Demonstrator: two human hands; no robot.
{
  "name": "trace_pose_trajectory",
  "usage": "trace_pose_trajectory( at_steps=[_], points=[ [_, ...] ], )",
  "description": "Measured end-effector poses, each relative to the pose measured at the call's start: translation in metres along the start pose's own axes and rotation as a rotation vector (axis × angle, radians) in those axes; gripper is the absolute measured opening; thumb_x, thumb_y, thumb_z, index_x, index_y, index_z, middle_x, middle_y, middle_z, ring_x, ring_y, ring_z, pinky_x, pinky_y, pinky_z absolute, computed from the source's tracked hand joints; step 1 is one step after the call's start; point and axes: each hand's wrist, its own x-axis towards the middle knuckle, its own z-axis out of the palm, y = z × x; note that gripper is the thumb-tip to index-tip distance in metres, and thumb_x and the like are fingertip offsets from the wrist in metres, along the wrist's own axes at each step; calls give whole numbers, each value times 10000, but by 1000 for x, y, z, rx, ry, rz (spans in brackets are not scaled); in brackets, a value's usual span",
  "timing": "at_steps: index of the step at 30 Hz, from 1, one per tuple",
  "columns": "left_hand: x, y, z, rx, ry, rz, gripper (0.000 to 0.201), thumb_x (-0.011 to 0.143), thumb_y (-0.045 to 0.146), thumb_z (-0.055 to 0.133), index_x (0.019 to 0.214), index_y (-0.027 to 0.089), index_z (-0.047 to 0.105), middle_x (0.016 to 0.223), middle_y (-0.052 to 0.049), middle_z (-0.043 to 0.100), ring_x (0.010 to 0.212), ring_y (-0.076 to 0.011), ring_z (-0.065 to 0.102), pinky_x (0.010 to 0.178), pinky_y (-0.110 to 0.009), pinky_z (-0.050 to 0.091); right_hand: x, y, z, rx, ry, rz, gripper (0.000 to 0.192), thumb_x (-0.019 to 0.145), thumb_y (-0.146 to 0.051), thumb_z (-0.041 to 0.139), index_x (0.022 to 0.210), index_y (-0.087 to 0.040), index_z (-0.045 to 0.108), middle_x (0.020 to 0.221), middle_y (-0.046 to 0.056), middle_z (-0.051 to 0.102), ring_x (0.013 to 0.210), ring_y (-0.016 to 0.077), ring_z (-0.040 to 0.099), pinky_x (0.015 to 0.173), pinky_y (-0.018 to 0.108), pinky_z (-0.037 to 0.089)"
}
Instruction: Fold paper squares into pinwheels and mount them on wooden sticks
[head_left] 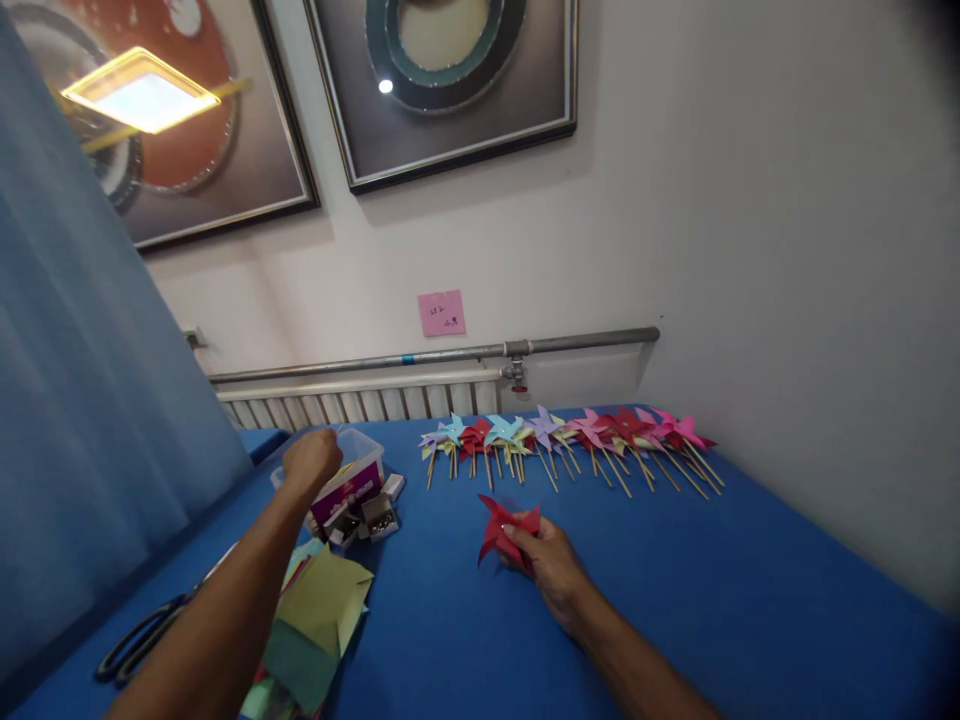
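Note:
My right hand (546,565) grips a red paper pinwheel (496,533) over the blue table, thumb pressed near its middle. No stick shows on this pinwheel. Farther left, my left hand (311,460) is closed above a clear plastic box (366,446) with a purple label. What its fingers hold, if anything, is hidden. In front of the box stand small open cartons of metal pins (381,521). Beneath my left forearm lies a pile of coloured paper sheets (322,605), partly covered by the arm.
Finished pinwheels on sticks (544,428) lie in a row along the table's back edge. Scissors (142,635) rest at the left, partly behind my forearm. A blue curtain (90,380) hangs on the left. A radiator (360,400) and pipe (592,342) run along the wall.

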Motion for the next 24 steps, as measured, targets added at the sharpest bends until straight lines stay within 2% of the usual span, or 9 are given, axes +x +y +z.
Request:
trace_pose_trajectory(
  at_steps=[2, 3, 4, 5, 7, 10, 14, 18, 24],
  points=[
    [-19, 22, 20, -142, 3, 72, 382, 902, 200, 414, 1168, 119, 677, 997, -171, 723, 906, -251, 669, 790, -344, 481, 0, -2, -1, 11, 23, 12, 316, 579, -314, 860, 786, -184, 659, 631, -14, 687, 554, 139, 614, 592, 288, 520],
    [-33, 35, 36, -196, -31, 102, 387, 901, 207, 426, 1205, 160, 662, 931, -109, 730, 817, -200, 666, 741, -289, 477, -1, -4, -1, 16, 30, 16, 325, 578, -316, 864, 794, -186, 660, 648, -10, 694, 575, 145, 624, 610, 294, 529],
    [-48, 49, 55, -283, -86, 137, 391, 899, 207, 428, 1219, 185, 652, 838, -54, 719, 718, -159, 644, 680, -244, 462, -1, -6, -2, 22, 30, 18, 333, 578, -321, 868, 802, -186, 663, 666, -6, 699, 596, 149, 632, 628, 300, 536],
    [-63, 61, 75, -508, -194, 178, 389, 898, 212, 435, 1221, 168, 648, 771, -33, 693, 657, -145, 611, 634, -228, 440, -1, -8, -3, 26, 27, 18, 340, 578, -328, 872, 809, -185, 668, 679, -4, 702, 610, 151, 635, 641, 303, 539],
    [-94, 82, 114, -818, -340, 215, 326, 886, 252, 465, 1105, 142, 681, 658, 1, 616, 576, -128, 533, 581, -221, 398, -2, -12, -4, 31, 15, 14, 351, 578, -340, 880, 819, -181, 680, 703, 0, 705, 633, 149, 633, 663, 302, 541],
    [-126, 99, 148, -990, -375, 189, 202, 861, 262, 501, 913, 153, 663, 603, 30, 548, 551, -116, 470, 558, -219, 349, -3, -14, -5, 30, 10, 4, 351, 575, -352, 893, 801, -181, 687, 696, -7, 693, 631, 141, 615, 664, 293, 531],
    [-136, 104, 150, -1051, -430, 99, 114, 830, 245, 527, 766, 173, 588, 590, 40, 538, 518, -100, 432, 531, -217, 313, -3, -14, -6, 19, 31, 23, 361, 551, -346, 917, 790, -188, 697, 696, -11, 689, 646, 143, 605, 674, 296, 526],
    [-136, 109, 143, -1163, -531, 7, 116, 796, 253, 552, 772, 162, 620, 563, 52, 511, 444, -86, 404, 478, -225, 283, -2, -13, -5, -17, 17, 53, 352, 562, -339, 918, 807, -186, 718, 716, 2, 703, 653, 150, 610, 684, 298, 510],
    [-145, 120, 137, -1279, -611, 10, 108, 770, 222, 576, 755, 142, 647, 548, 38, 532, 426, -77, 418, 465, -223, 293, -5, -12, -3, -86, -40, 40, 360, 555, -361, 918, 789, -177, 714, 701, -3, 705, 651, 143, 588, 670, 273, 457]
  ],
)
